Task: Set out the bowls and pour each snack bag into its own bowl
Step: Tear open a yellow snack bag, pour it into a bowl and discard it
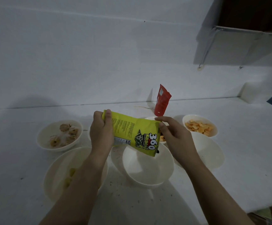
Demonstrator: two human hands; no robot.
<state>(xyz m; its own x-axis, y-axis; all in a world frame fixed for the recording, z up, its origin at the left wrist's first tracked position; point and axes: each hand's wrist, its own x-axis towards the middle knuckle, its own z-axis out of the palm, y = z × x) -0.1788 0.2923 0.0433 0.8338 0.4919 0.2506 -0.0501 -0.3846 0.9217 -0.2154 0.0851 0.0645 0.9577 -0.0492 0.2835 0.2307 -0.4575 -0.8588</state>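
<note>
Bag: as I tipped it, the yellow snack bag slanted over the middle bowl, long axis running from upper left down to lower right.
Mouth: low corner hung just above the bowl's far rim; a dark seed showed there.
Left hand: gripped the raised sealed end, fingers curled round it.
Right hand: nearer the mouth, pinched the bag's upper edge.
Around: biscuit bowl right, red bag standing behind.
</note>
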